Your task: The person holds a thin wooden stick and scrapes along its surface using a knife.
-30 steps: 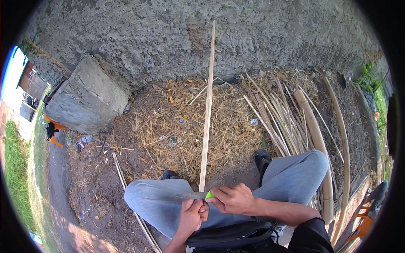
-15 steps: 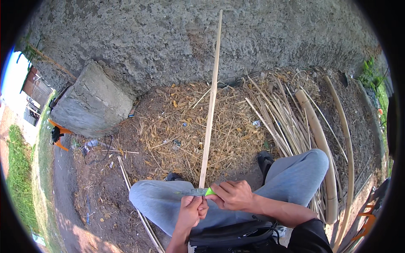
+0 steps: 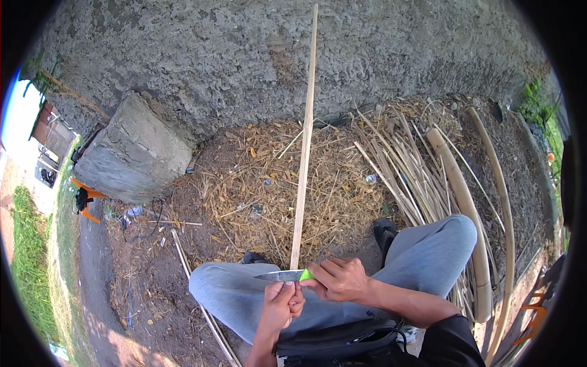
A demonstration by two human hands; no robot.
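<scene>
A long pale bamboo strip [image 3: 304, 165] stretches away from my lap toward the rough wall. My left hand [image 3: 283, 304] is closed at its near end, thumb uppermost, just below the blade. In my closed right hand [image 3: 340, 280] is a knife by its bright green handle. The knife's grey blade [image 3: 279, 276] points left and lies across the strip's near end, over my left thumb. The exact contact between edge and strip is hard to make out, and the strip's end is hidden behind blade and fingers.
Split bamboo strips [image 3: 400, 174] lie in a pile at the right, beside a thick bamboo pole [image 3: 461, 196] and a thinner curved one [image 3: 500, 202]. Shavings and dry leaves [image 3: 281, 183] cover the ground ahead. A concrete block [image 3: 137, 150] stands at the left against the wall [image 3: 244, 61].
The strip's far end has shifted slightly up and left. My right hand and the knife have moved a little to the right, and the blade's flat now shows more clearly.
</scene>
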